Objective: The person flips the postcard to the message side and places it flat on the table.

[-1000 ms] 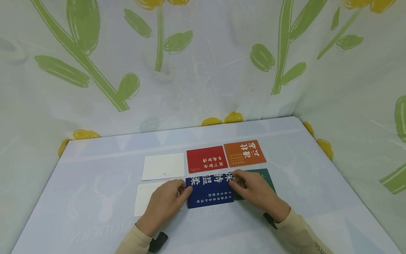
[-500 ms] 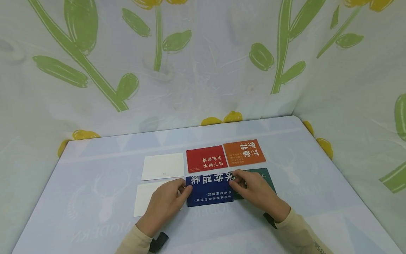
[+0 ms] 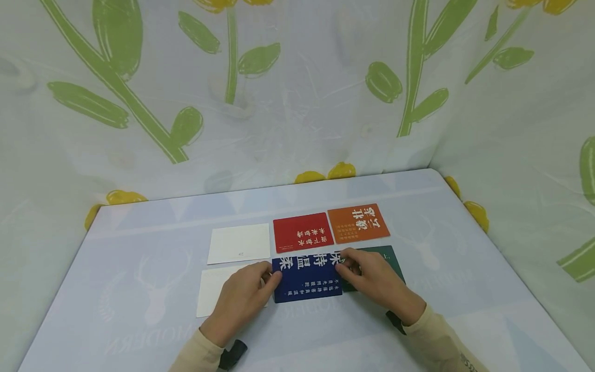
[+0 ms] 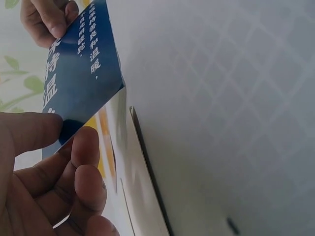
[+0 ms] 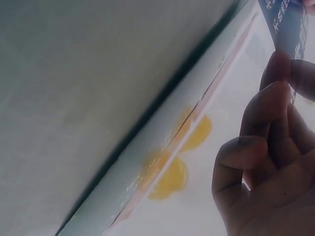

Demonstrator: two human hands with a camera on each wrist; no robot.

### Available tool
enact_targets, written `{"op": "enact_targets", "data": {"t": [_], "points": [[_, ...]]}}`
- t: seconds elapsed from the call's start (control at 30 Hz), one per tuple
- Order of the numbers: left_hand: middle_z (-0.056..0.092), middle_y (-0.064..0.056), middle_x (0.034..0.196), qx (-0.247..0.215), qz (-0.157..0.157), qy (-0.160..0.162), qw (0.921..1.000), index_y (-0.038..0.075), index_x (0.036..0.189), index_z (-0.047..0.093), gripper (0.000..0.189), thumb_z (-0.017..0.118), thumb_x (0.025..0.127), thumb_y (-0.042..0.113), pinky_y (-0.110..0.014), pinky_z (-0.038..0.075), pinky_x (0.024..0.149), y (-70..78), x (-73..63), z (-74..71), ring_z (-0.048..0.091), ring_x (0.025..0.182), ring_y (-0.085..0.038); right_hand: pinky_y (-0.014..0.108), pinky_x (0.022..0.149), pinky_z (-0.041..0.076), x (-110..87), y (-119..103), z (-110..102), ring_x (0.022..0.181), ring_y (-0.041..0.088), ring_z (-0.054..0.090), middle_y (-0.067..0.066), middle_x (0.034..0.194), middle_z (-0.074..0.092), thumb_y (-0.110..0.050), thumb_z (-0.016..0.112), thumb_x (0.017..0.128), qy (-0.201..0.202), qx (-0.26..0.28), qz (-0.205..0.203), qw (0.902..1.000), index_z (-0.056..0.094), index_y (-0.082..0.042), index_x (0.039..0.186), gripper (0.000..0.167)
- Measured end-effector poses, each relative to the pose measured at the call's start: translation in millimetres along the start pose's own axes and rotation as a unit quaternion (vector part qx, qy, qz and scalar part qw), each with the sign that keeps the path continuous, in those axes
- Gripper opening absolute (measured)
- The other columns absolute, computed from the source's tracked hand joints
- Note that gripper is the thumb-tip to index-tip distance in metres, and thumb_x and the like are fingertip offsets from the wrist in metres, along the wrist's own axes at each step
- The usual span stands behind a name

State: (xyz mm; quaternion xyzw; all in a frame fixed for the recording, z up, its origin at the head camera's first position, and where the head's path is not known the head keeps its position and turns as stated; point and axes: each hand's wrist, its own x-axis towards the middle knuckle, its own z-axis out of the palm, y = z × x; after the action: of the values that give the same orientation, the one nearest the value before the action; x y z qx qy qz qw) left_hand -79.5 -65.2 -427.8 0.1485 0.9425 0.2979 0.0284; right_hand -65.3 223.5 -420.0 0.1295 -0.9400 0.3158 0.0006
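Observation:
A dark blue card (image 3: 307, 281) with white lettering is held level between both hands, a little above the table. My left hand (image 3: 244, 292) pinches its left end between thumb and curled fingers; in the left wrist view the card (image 4: 86, 64) slopes away from that thumb. The right hand (image 3: 376, 276) grips the right end with thumb and forefinger, also seen on the card (image 5: 288, 29) in the right wrist view. Under my left hand lies a white card (image 3: 211, 292), partly covered. A green card (image 3: 392, 261) lies beneath the right hand, partly hidden by it and the blue card.
Behind the blue card lie a red card (image 3: 297, 232) and an orange card (image 3: 346, 235), with another white card (image 3: 239, 243) to their left. The pale printed table (image 3: 139, 248) meets a flowered curtain (image 3: 302, 129) at its back and sides.

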Motion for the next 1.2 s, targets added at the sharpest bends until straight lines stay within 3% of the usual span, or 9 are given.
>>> {"op": "enact_targets", "data": {"t": [1.2], "points": [[0.059,0.015,0.071,-0.005,0.007,0.015,0.9998,0.019,0.089,0.067,0.015,0.069,0.097,0.031,-0.024,0.042,0.052,-0.1,-3.3,-4.3,0.049,0.059,-0.004,0.023,0.061,0.047,-0.2,-4.1,-2.5,0.068,0.004,0.053,-0.016,0.076,0.059,-0.022,0.074,0.095,0.012,0.007,-0.022,0.9997,0.069,-0.017,0.101,0.009]]}}
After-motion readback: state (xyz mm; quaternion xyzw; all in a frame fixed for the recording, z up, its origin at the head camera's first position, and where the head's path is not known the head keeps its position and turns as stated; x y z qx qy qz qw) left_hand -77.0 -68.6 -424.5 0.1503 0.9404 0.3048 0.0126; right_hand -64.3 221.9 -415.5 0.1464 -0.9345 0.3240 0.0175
